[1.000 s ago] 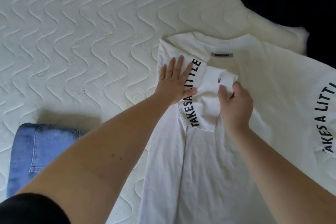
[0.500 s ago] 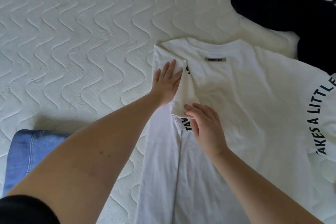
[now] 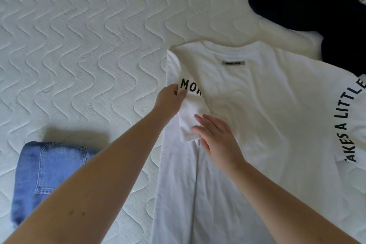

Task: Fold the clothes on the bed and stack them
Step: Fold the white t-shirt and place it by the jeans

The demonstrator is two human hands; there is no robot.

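Note:
A white T-shirt (image 3: 261, 117) with black lettering lies spread on the mattress, its left side folded in. The left sleeve (image 3: 193, 113) is doubled back along that fold, showing the letters "MOR". My left hand (image 3: 170, 99) pinches the sleeve's upper edge beside the lettering. With fingers straight, my right hand (image 3: 215, 136) presses flat on the sleeve's lower end. The right sleeve, printed "TAKES A LITTLE", still lies out to the right.
Folded blue jeans (image 3: 47, 176) sit at the lower left on the white quilted mattress (image 3: 79, 45). A dark navy garment (image 3: 316, 5) with a white drawstring lies heaped at the upper right, touching the shirt's shoulder.
The sleeve has been folded back toward the shirt's left edge. My right hand let go of the cloth and now lies flat on it; my left hand went from flat to pinching the sleeve.

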